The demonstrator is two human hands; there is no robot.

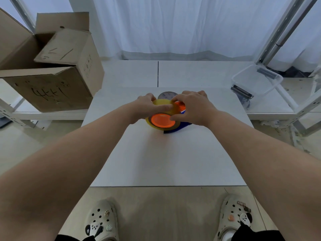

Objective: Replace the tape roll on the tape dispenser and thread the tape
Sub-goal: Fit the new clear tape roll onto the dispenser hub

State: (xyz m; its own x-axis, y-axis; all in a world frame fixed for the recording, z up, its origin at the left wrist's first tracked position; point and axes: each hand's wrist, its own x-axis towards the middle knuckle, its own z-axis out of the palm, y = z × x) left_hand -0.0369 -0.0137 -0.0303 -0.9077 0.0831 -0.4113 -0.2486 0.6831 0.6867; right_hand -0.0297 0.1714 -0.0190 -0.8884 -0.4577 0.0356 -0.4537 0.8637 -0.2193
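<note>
While arms reach forward, both hands (left hand [149,106], right hand [192,108]), fingers clasping the tape roll [162,117] on the dispenser [178,127].

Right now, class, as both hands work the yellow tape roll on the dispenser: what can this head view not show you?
- Tape's loose end and its threading path: covered by the left hand and right hand.
- Blue dispenser body and cutter: mostly behind the yellow tape roll and right hand.
- Grey roll behind: only its top shows; label too small to read.
- Cardboard box: interior hidden by flaps.
</note>
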